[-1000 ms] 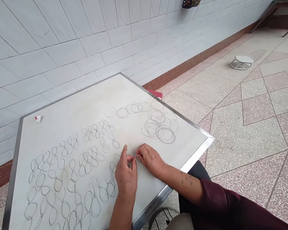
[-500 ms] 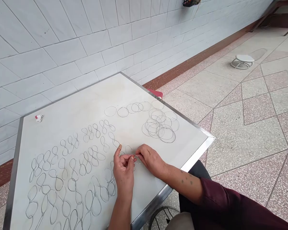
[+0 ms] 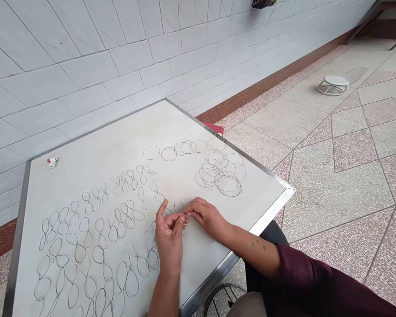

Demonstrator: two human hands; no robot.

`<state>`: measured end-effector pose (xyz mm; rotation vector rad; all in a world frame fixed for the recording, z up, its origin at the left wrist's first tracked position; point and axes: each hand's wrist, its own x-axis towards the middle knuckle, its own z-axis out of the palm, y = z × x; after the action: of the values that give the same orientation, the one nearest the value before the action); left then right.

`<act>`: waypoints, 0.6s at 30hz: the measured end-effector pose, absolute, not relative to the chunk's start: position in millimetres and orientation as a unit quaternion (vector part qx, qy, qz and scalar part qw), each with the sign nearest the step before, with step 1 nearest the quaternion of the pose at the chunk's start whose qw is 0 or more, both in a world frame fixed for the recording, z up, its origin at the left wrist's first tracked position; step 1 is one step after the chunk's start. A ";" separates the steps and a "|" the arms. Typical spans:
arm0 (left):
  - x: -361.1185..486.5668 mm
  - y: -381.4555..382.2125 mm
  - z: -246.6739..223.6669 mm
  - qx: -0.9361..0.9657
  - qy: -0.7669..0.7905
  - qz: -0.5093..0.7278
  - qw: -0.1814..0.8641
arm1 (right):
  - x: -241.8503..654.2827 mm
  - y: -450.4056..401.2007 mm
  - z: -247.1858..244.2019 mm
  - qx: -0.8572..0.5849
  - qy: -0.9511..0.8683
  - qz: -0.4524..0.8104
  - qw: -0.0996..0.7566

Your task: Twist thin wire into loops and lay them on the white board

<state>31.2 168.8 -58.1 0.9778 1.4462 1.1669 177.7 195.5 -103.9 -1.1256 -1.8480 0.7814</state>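
My left hand (image 3: pixel 170 226) pinches a thin wire loop (image 3: pixel 178 206) between thumb and fingers, its index finger raised. My right hand (image 3: pixel 207 216) closes its fingertips on the same wire, close beside the left fingertips. A tiny orange-red bit shows at the pinch; its shape is too small to tell. To the left of my hands, several twisted figure-eight wires (image 3: pixel 100 233) lie in rows on the white table (image 3: pixel 119 136). Beyond my right hand is a pile of overlapping round wire rings (image 3: pixel 229 184), with more rings in a line toward the left.
A small red and white object (image 3: pixel 53 161) lies near the table's far left corner. The table meets a tiled wall (image 3: pixel 119 66). On the floor stands a low white stool (image 3: pixel 335 82). Something red (image 3: pixel 214 128) shows behind the table's right edge.
Both hands stay together at almost the same place. The fingertips of my right hand have shifted slightly left, and the small wire loop has turned a little.
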 end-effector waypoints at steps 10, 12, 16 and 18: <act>30.2 168.9 -60.8 0.387 0.594 0.502 0.495 | 176.5 195.4 -100.0 -0.443 -0.730 0.327 0.404; 30.0 168.6 -60.4 0.385 0.595 0.501 0.496 | 176.1 194.6 -99.3 -0.452 -0.720 0.341 0.400; 29.5 168.4 -60.4 0.372 0.590 0.504 0.510 | 175.5 192.8 -97.2 -0.491 -0.662 0.403 0.398; 28.8 168.5 -60.9 0.357 0.586 0.505 0.523 | 175.4 192.4 -96.7 -0.493 -0.650 0.418 0.400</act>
<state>28.8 168.5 -60.9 0.8549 1.4039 1.2104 175.4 192.4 -96.7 -1.2482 -1.6432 1.0578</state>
